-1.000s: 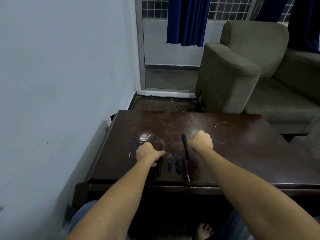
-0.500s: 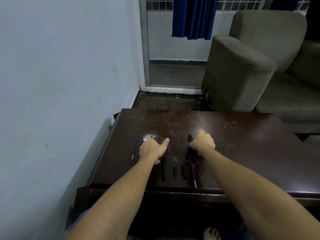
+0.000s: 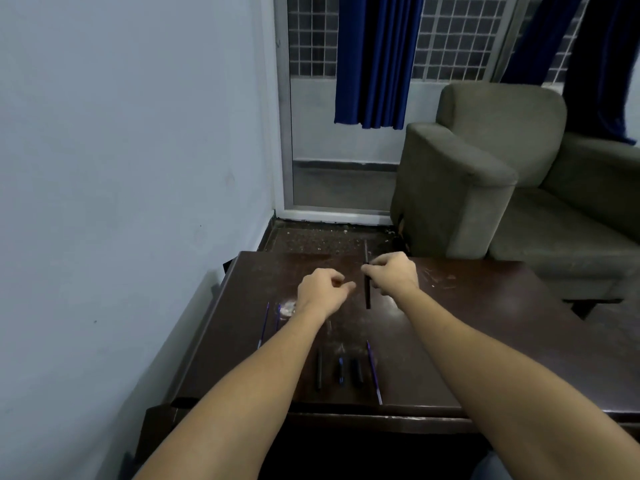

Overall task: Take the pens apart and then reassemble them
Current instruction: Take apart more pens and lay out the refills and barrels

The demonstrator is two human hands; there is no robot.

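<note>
Black pen (image 3: 367, 293) in right hand (image 3: 393, 274)

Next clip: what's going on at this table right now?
A person is working on pens at a dark wooden table. The right hand pinches a black pen, held roughly upright over the tabletop. The left hand is beside it, fingers curled, with nothing visible in it. Loose parts lie near the front edge: black pieces and a thin blue refill. Two more refills lie to the left.
</note>
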